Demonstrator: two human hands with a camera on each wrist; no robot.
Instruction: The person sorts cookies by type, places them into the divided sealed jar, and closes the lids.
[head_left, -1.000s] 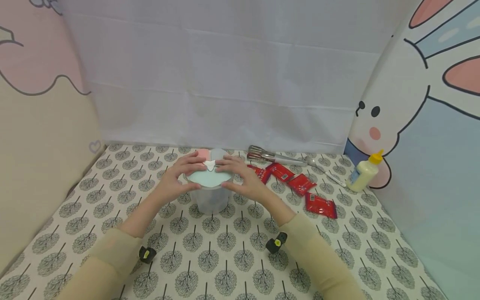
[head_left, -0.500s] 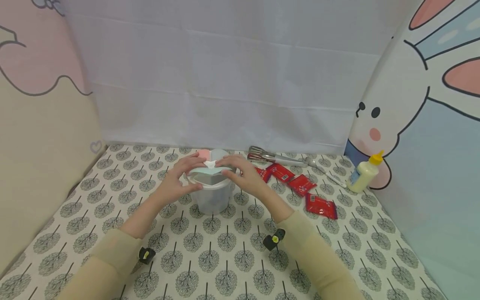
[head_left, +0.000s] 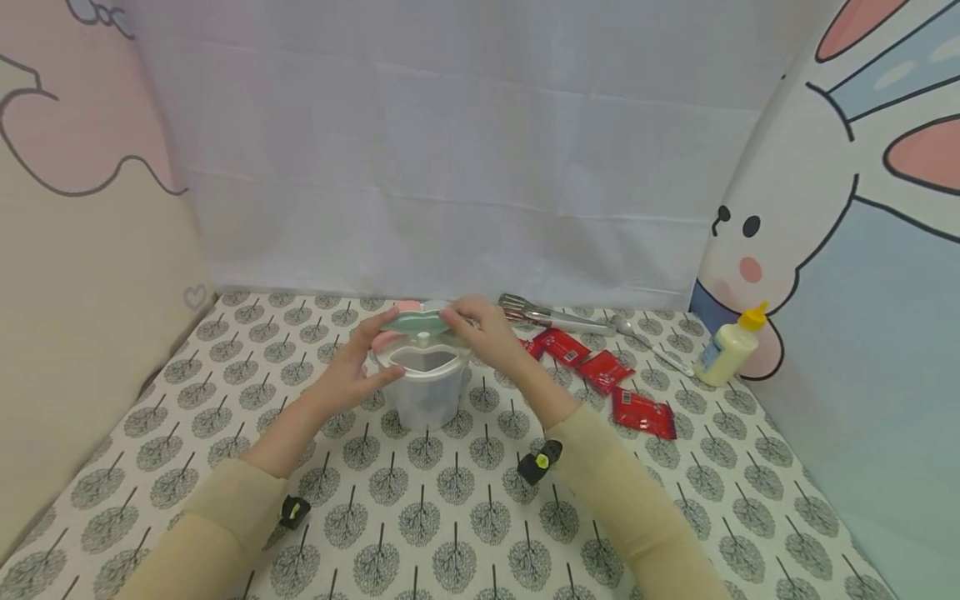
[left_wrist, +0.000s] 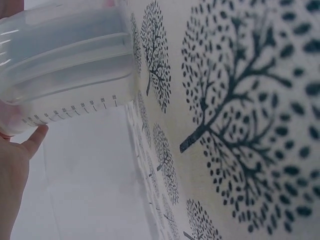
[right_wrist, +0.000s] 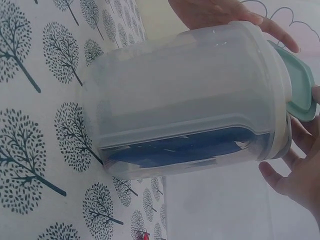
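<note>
A translucent plastic storage container (head_left: 427, 402) with a sectioned lid stands upright on the patterned cloth. Its mint-green flap (head_left: 415, 322) is tilted up, baring a front opening, while pink and grey flaps sit behind. My left hand (head_left: 343, 372) grips the lid's left side, thumb at the front rim. With my right hand (head_left: 489, 335) I pinch the raised flap's right edge. Measuring marks run down the container's wall (left_wrist: 75, 85) in the left wrist view. The right wrist view shows something dark blue (right_wrist: 185, 147) through the side of the container (right_wrist: 185, 85).
Several red packets (head_left: 603, 371) lie to the right of the container. Behind them are metal kitchen tools (head_left: 551, 318) and a long-handled spoon (head_left: 648, 342). A yellow-capped squeeze bottle (head_left: 727, 346) stands by the right wall.
The mint-green flap has swung up and back from lying flat, uncovering the opening. My right hand has moved up and back with it; the left stays at the lid's left side.
</note>
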